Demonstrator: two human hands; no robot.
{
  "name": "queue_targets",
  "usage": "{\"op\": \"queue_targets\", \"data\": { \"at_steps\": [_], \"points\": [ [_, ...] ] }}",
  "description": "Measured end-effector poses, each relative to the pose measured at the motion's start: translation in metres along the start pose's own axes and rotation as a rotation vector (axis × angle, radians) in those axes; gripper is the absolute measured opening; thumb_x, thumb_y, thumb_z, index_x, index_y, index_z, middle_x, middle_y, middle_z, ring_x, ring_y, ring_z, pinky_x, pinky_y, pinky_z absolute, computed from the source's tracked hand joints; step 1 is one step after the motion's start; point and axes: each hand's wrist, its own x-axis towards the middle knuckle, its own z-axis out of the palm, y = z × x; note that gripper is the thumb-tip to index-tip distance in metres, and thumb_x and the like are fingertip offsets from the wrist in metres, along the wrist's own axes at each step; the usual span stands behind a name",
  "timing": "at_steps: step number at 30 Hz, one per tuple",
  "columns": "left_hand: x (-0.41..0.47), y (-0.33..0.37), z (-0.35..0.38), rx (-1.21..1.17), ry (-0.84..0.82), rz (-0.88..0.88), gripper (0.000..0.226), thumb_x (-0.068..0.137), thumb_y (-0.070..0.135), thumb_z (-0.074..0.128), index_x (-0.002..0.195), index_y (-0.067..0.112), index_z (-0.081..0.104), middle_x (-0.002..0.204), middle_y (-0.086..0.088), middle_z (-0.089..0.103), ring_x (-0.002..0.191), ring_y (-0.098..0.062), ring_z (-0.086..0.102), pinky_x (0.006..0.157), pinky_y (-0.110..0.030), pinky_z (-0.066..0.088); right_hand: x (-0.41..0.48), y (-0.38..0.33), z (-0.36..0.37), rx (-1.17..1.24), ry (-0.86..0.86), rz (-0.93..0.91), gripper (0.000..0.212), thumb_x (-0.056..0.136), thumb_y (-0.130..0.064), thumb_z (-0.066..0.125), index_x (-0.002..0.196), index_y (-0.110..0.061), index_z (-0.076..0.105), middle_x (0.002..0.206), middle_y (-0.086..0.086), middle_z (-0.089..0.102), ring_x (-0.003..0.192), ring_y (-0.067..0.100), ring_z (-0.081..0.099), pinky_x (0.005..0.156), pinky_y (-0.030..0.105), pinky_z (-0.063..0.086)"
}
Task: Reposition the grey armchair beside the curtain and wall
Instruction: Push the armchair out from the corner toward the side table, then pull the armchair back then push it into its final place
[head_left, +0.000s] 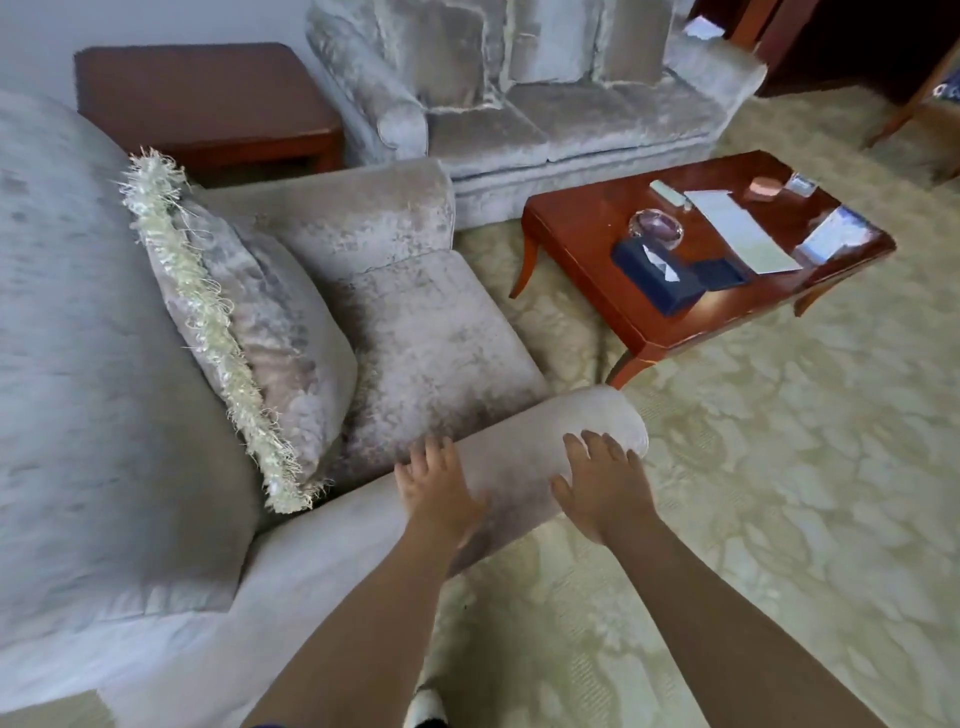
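The grey velvet armchair (431, 332) fills the left half of the head view, its seat facing right. A fringed grey cushion (254, 332) leans against its backrest. Both my hands rest on the near rolled armrest (519, 457). My left hand (436, 488) lies flat on the armrest's middle, fingers spread over the top. My right hand (605, 483) presses on the armrest's rounded front end, fingers apart. Neither hand wraps around anything. No curtain is in view; a pale wall (156, 26) shows at the upper left.
A wooden side table (208, 104) stands behind the armchair's far arm. A grey sofa (545, 104) runs along the back. A wooden coffee table (675, 322) with boxes, papers and a glass dish stands close on the right. Patterned carpet (779, 519) covers the floor.
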Motion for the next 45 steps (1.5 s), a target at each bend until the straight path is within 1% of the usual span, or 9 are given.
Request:
{"op": "queue_targets", "data": {
  "at_steps": [10,13,17,23,32,37,39,41,45],
  "points": [
    [0.065,0.076,0.086,0.000,-0.164,-0.199,0.104,0.077,0.080,0.029,0.149,0.018,-0.014,0.157,-0.012,-0.016,0.142,-0.039,-0.016,0.106,-0.067,-0.003,0.140,0.058,0.064,0.203,-0.042,-0.106,0.058,0.096,-0.047,0.036,0.146,-0.019,0.027,0.150,0.005,0.030,0.137,0.028,0.027,0.108,0.046,0.030],
    [0.077,0.089,0.097,0.011,0.015,-0.322,0.091,0.078,0.076,0.009,0.151,0.023,0.003,0.159,-0.009,0.005,0.145,-0.035,-0.003,0.103,-0.066,-0.009,0.170,0.063,0.102,0.090,-0.004,-0.218,0.062,0.095,-0.051,0.032,0.149,-0.021,0.022,0.156,0.004,0.021,0.144,0.028,0.013,0.114,0.052,0.016],
    [0.081,0.095,0.117,-0.162,0.426,-0.308,0.070,0.086,0.056,0.032,0.131,0.009,0.056,0.136,-0.014,0.053,0.130,-0.032,0.045,0.105,-0.058,0.024,0.187,0.077,0.147,0.155,0.330,-0.337,0.063,0.086,-0.051,0.041,0.136,-0.016,0.052,0.143,0.005,0.048,0.137,0.030,0.037,0.109,0.062,0.018],
    [0.107,0.085,0.145,-0.096,0.748,-0.250,0.058,0.083,0.047,0.042,0.117,0.006,0.066,0.124,-0.009,0.063,0.113,-0.025,0.061,0.096,-0.050,0.041,0.222,0.074,0.183,0.336,0.703,-0.459,0.049,0.082,-0.045,0.044,0.108,-0.014,0.071,0.120,-0.002,0.066,0.120,0.019,0.054,0.107,0.054,0.028],
    [0.085,0.095,0.128,-0.104,0.535,-0.306,0.062,0.087,0.047,0.035,0.124,0.004,0.061,0.127,-0.012,0.061,0.119,-0.028,0.056,0.105,-0.049,0.034,0.200,0.075,0.169,0.264,0.570,-0.411,0.049,0.079,-0.045,0.044,0.111,-0.014,0.065,0.118,0.001,0.065,0.116,0.024,0.054,0.110,0.049,0.022],
    [0.063,0.087,0.096,-0.162,0.118,-0.274,0.069,0.095,0.054,0.020,0.152,0.016,0.010,0.160,-0.002,0.007,0.146,-0.017,0.001,0.117,-0.039,-0.007,0.185,0.070,0.122,-0.011,0.199,-0.367,0.055,0.090,-0.048,0.030,0.130,-0.020,0.054,0.137,-0.001,0.053,0.128,0.021,0.043,0.111,0.048,0.018],
    [0.043,0.070,0.075,-0.141,0.009,-0.315,0.070,0.095,0.052,0.025,0.151,0.016,0.003,0.160,-0.003,-0.007,0.146,-0.018,-0.009,0.116,-0.041,-0.008,0.183,0.060,0.098,-0.181,0.072,-0.368,0.053,0.093,-0.048,0.026,0.133,-0.022,0.049,0.139,-0.002,0.048,0.127,0.019,0.042,0.107,0.044,0.023],
    [0.015,0.032,0.040,-0.102,0.052,-0.451,0.072,0.094,0.048,0.032,0.151,0.014,0.005,0.159,-0.006,-0.009,0.146,-0.023,-0.010,0.116,-0.045,-0.003,0.176,0.039,0.072,-0.257,0.016,-0.347,0.053,0.094,-0.048,0.024,0.133,-0.022,0.049,0.137,0.000,0.047,0.123,0.019,0.044,0.100,0.039,0.029],
    [-0.057,-0.090,-0.047,0.002,0.394,-0.767,0.079,0.088,0.046,0.044,0.150,0.012,0.010,0.159,-0.011,-0.002,0.145,-0.029,-0.009,0.115,-0.051,0.001,0.143,-0.049,0.020,-0.327,0.025,-0.480,0.054,0.094,-0.051,0.025,0.135,-0.021,0.044,0.138,0.002,0.045,0.122,0.022,0.046,0.096,0.038,0.036]
  ]
}}
